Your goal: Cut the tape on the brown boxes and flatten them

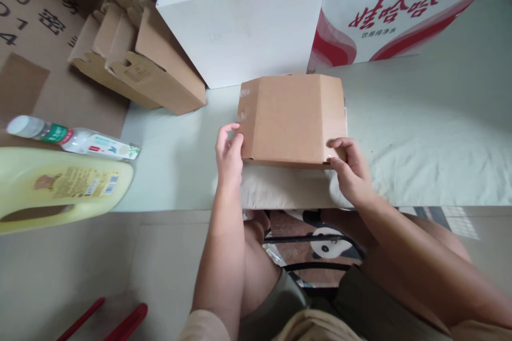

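Observation:
A brown cardboard box (291, 117) lies on the pale green cloth near its front edge, with folded side panels and bits of clear tape on its left panel. My left hand (230, 152) is at the box's left side, thumb and bent fingers pressed on that edge. Around the near right corner, my right hand (352, 170) grips with thumb and curled forefinger. Its other fingers are partly hidden. The underside of the box is out of sight.
Several folded cardboard boxes (160, 64) stand at the back left. White cartons (244, 32) line the back, one with red lettering (396, 13). A clear bottle (80, 139) and a yellow jug (120, 176) are at the left. The covered surface (432, 133) ends just before my knees.

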